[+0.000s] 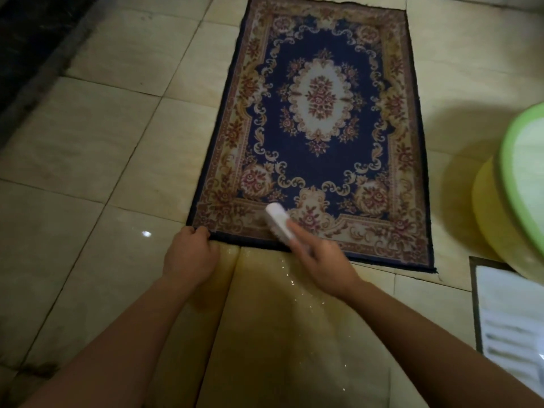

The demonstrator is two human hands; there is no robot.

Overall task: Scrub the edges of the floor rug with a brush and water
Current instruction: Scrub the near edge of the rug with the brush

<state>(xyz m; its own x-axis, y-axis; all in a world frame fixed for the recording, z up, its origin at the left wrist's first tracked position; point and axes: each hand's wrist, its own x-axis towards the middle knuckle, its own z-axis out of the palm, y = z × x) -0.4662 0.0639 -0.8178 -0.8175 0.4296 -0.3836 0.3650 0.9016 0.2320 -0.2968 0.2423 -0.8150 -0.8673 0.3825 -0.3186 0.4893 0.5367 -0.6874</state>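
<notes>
Down on the rug [319,160] border, right grip [321,260] holds the brush [278,220]; left grip [190,251] pinches the near edge.

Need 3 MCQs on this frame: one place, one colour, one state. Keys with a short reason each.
1. Where is the brush?
A) on the rug, at its near border
B) in a basin
C) on bare tile

2. What colour is the brush?
A) blue
B) white
C) red

3. What is the left hand doing?
A) lying flat on tile
B) hanging free
C) gripping the rug's near corner

Answers:
1 A, the right hand holds it on the near border.
2 B, its back is plain white.
3 C, its fingers curl over the corner's edge.
</notes>
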